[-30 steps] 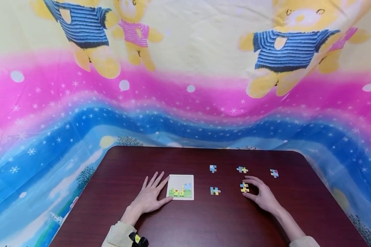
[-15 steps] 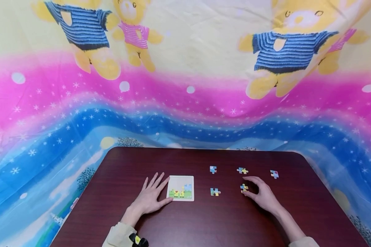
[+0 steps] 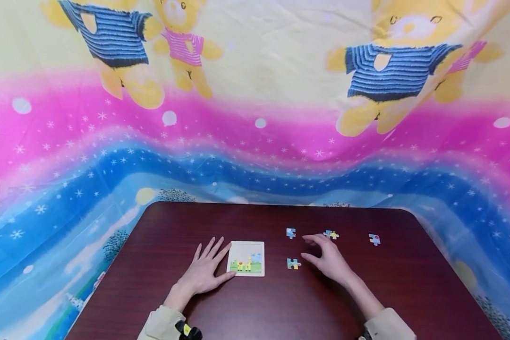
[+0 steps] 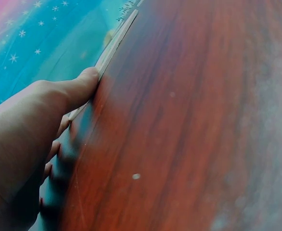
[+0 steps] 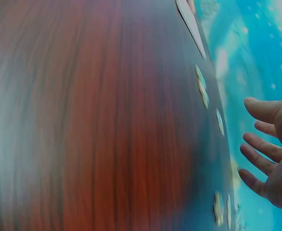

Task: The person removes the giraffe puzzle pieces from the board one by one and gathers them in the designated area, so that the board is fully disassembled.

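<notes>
My left hand (image 3: 201, 274) lies spread on the table, its thumb and index fingertip at the left side of a square white puzzle tray (image 3: 246, 243). In the left wrist view the thumb (image 4: 78, 89) presses on the tray's edge. Green, yellow and blue pieces fill the tray's lower part. My right hand (image 3: 329, 259) hovers with parted fingers, nothing between them. Its thumb points toward a blue, green and yellow puzzle piece (image 3: 293, 263), and its fingers toward a blue puzzle piece (image 3: 291, 233). A yellow-blue puzzle piece (image 5: 219, 209) shows in the right wrist view; the hand hides it in the head view.
Behind the right hand lies another blue-yellow piece (image 3: 332, 234). Farther right is a blue piece with a red spot (image 3: 374, 239). The dark brown table (image 3: 255, 307) has a bear-print cloth (image 3: 259, 94) hanging along its far edge.
My right hand has left the yellow-blue piece and moved left, passing over it toward the two leftmost loose pieces. The left hand and the tray stay put.
</notes>
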A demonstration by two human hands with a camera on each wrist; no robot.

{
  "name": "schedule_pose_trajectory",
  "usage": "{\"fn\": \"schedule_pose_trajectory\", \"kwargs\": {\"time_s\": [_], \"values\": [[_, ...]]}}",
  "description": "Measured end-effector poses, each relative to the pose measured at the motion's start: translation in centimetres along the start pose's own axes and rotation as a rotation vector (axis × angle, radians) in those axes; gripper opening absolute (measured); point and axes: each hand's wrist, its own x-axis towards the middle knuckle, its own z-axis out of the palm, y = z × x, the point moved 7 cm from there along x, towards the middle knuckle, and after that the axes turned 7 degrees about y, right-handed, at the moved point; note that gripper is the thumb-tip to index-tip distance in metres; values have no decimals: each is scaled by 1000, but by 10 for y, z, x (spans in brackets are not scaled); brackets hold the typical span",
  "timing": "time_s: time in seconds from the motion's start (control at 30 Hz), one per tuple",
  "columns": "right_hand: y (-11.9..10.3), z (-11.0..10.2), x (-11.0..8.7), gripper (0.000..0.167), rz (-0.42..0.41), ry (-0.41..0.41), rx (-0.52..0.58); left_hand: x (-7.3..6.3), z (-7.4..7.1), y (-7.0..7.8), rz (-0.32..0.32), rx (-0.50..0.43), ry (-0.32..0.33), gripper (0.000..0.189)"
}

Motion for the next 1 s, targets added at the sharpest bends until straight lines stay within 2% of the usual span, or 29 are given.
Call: {"fn": "schedule_pose_trajectory", "kwargs": {"time_s": [0.17, 0.23, 0.4, 0.47, 0.63, 0.67, 0.83, 1.0], "values": [[-24, 37, 7, 45, -29, -65, 25, -1, -3, -2, 2, 5, 17, 90], [-34, 50, 8, 42, -52, -86, 24, -2, -3, -2, -8, 12, 5, 90], [-53, 79, 9, 39, -107, -117, -43, -1, -2, -1, -15, 12, -12, 90], [-58, 87, 9, 39, -131, -126, -85, 0, 1, -2, -6, -3, 5, 90], [-65, 101, 5, 39, -194, -143, -145, 1, 4, -2, -4, -16, 0, 90], [-66, 103, 4, 38, -202, -143, -146, 1, 3, 0, -10, -5, -19, 90], [-68, 110, 4, 30, -196, -133, -97, 0, 2, 0, -12, -3, -13, 90], [-74, 110, 7, 24, -191, -81, -44, 0, 2, -2, -15, -4, -1, 89]]}}
